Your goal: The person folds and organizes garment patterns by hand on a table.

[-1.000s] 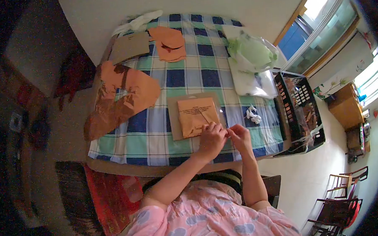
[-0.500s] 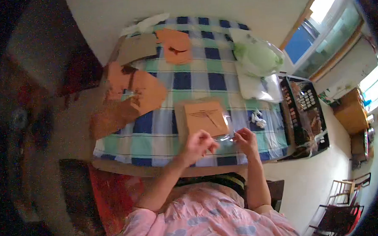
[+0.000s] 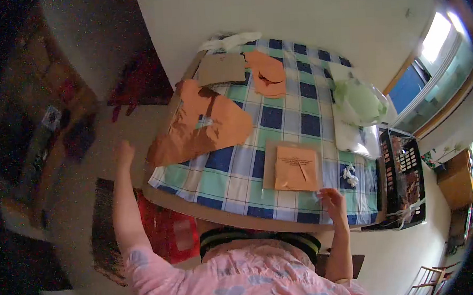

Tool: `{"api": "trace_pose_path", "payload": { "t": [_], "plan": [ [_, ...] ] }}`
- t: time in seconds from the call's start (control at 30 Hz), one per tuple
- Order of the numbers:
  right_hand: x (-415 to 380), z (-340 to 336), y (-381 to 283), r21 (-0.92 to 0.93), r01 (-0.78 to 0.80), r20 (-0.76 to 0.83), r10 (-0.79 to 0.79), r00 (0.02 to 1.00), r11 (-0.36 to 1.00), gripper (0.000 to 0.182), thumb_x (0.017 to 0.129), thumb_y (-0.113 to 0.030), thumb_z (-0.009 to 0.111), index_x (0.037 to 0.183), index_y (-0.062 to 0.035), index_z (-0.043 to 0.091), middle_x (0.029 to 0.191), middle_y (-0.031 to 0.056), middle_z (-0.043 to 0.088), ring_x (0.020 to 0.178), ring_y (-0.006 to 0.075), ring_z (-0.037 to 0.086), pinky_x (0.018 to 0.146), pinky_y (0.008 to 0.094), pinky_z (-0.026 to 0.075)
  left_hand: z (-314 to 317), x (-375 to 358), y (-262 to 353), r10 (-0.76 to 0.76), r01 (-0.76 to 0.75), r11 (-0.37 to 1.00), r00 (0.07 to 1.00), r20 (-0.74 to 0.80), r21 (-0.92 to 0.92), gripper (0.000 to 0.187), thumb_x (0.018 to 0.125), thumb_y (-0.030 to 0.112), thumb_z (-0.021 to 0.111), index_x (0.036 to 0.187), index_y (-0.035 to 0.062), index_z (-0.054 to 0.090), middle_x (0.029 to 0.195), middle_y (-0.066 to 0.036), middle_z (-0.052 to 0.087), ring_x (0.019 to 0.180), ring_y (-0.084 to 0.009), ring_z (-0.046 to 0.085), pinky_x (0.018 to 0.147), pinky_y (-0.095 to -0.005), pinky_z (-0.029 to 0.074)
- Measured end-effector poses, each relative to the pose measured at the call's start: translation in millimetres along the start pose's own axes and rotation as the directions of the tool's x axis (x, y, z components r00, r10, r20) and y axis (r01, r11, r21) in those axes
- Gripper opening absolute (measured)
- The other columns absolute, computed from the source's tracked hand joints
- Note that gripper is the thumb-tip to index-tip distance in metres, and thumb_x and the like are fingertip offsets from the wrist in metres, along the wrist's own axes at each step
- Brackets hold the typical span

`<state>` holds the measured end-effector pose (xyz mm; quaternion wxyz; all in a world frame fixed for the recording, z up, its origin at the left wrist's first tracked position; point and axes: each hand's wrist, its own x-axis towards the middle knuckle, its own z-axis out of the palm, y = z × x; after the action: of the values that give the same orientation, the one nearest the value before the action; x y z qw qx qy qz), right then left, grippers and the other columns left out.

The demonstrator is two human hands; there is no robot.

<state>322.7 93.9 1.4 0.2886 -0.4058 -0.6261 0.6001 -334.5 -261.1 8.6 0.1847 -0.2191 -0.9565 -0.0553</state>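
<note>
A flat orange square package (image 3: 296, 176) with dark printed lines lies near the front edge of the bed, on a wider pale, see-through sleeve (image 3: 270, 172). At its lower right corner is my right hand (image 3: 334, 201), fingers pinched on a small shiny bit of clear plastic (image 3: 318, 195). My left hand (image 3: 124, 154) reaches far out to the left, past the bed's side and over the floor; its fingers are smeared and dim. Left of the package, a large crumpled orange sheet (image 3: 230, 121) spreads over the checked bedcover (image 3: 228, 195).
A grey-brown board (image 3: 221, 69) and a second orange piece (image 3: 269, 75) lie at the back of the bed. Toward the right are a pale green plastic bag (image 3: 358, 102), a white crumpled scrap (image 3: 349, 175) and a black crate (image 3: 404, 172) beside the bed.
My left hand has left the package and swung far out to the left. My right hand stays at the package's lower right corner. The view has shifted left.
</note>
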Motion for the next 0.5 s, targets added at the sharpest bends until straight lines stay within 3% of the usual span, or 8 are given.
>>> {"api": "trace_pose_path", "payload": {
  "t": [0.03, 0.1, 0.17, 0.3, 0.4, 0.43, 0.47, 0.5],
  "plan": [
    [-8.9, 1.3, -6.1, 0.007, -0.011, -0.004, 0.011, 1.000, 1.000, 0.016, 0.084, 0.001, 0.055, 0.098, -0.0045, 0.062, 0.084, 0.0037, 0.065, 0.075, 0.0071, 0.058, 0.063, 0.0192, 0.043, -14.7, -16.0, 15.1, 0.041, -0.042, 0.999, 0.997, -0.070, -0.013, 0.020, 0.087, 0.020, 0.055, 0.089, 0.0011, 0.062, 0.082, -0.016, 0.065, 0.076, -0.0319, 0.064, 0.067, -0.0399, 0.049],
    [-22.9, 6.3, -28.6, 0.145, -0.124, 0.089, 0.112, 0.990, 0.982, 0.017, 0.082, 0.002, 0.055, 0.096, -0.0042, 0.062, 0.088, 0.0019, 0.062, 0.076, 0.0068, 0.056, 0.065, 0.0196, 0.043, -134.3, -68.3, 131.8, 0.081, -0.094, 0.908, 0.995, -0.050, -0.409, 0.019, 0.087, 0.018, 0.056, 0.086, -0.0006, 0.060, 0.073, -0.017, 0.062, 0.070, -0.0331, 0.062, 0.068, -0.0397, 0.049],
    [-22.2, -3.2, -20.9, -0.293, 0.126, 0.096, -0.101, 0.990, 0.948, 0.023, 0.075, 0.002, 0.059, 0.096, -0.0052, 0.063, 0.093, 0.0022, 0.056, 0.079, 0.0136, 0.055, 0.072, 0.0259, 0.045, -134.2, -118.2, 194.1, 0.195, -0.117, 0.702, 0.980, 0.033, -0.703, 0.013, 0.084, 0.015, 0.060, 0.087, 0.0018, 0.060, 0.079, -0.016, 0.062, 0.076, -0.0338, 0.061, 0.073, -0.0420, 0.047],
    [-23.6, 8.3, -37.4, -0.725, 0.390, 0.115, -0.459, 0.881, 0.568, 0.022, 0.074, 0.002, 0.062, 0.094, -0.0076, 0.064, 0.096, 0.0122, 0.057, 0.091, 0.0315, 0.055, 0.083, 0.0367, 0.045, -132.0, -207.3, 297.4, 0.776, -0.580, 0.218, 0.590, -0.221, -0.785, 0.044, 0.066, 0.018, 0.076, 0.106, 0.0096, 0.060, 0.118, -0.011, 0.055, 0.114, -0.0294, 0.050, 0.097, -0.0419, 0.039],
    [-15.9, 13.8, -39.7, -0.559, 0.506, 0.129, -0.534, 0.836, 0.657, 0.013, 0.081, -0.006, 0.061, 0.095, -0.0073, 0.063, 0.107, 0.0103, 0.058, 0.089, 0.0257, 0.056, 0.077, 0.0337, 0.047, -133.1, -237.0, 329.2, 0.852, -0.628, 0.139, 0.470, -0.231, -0.766, 0.053, 0.065, 0.023, 0.079, 0.112, 0.0106, 0.059, 0.130, -0.011, 0.048, 0.121, -0.0295, 0.044, 0.101, -0.0429, 0.034],
    [-14.7, 15.2, -38.6, -0.254, 0.332, 0.031, -0.335, 0.942, 0.909, 0.010, 0.083, -0.006, 0.060, 0.093, -0.0056, 0.063, 0.104, 0.0105, 0.060, 0.088, 0.0251, 0.057, 0.077, 0.0333, 0.047, -131.7, -240.4, 333.0, 0.866, -0.632, 0.138, 0.451, -0.217, -0.763, 0.054, 0.064, 0.024, 0.079, 0.113, 0.0109, 0.059, 0.132, -0.011, 0.047, 0.123, -0.0289, 0.042, 0.102, -0.0429, 0.033],
    [-13.5, 16.6, -37.6, 0.117, 0.124, -0.069, -0.117, 0.991, 0.985, 0.008, 0.085, -0.005, 0.058, 0.091, -0.0039, 0.062, 0.100, 0.0108, 0.062, 0.087, 0.0245, 0.058, 0.077, 0.0330, 0.047, -129.2, -242.3, 334.4, 0.847, -0.613, 0.153, 0.486, -0.216, -0.775, 0.050, 0.066, 0.021, 0.078, 0.111, 0.0107, 0.059, 0.129, -0.011, 0.049, 0.121, -0.0285, 0.045, 0.101, -0.0426, 0.035],
    [-9.4, 16.0, -28.8, -0.041, 0.282, -0.057, -0.284, 0.957, 0.959, 0.007, 0.085, -0.005, 0.058, 0.090, -0.0034, 0.062, 0.097, 0.0104, 0.063, 0.085, 0.0240, 0.058, 0.076, 0.0327, 0.047, -126.2, -244.4, 334.4, 0.828, -0.592, 0.170, 0.520, -0.212, -0.788, 0.046, 0.068, 0.019, 0.076, 0.109, 0.0106, 0.058, 0.126, -0.010, 0.051, 0.119, -0.0281, 0.047, 0.100, -0.0423, 0.037]
  ]
}}
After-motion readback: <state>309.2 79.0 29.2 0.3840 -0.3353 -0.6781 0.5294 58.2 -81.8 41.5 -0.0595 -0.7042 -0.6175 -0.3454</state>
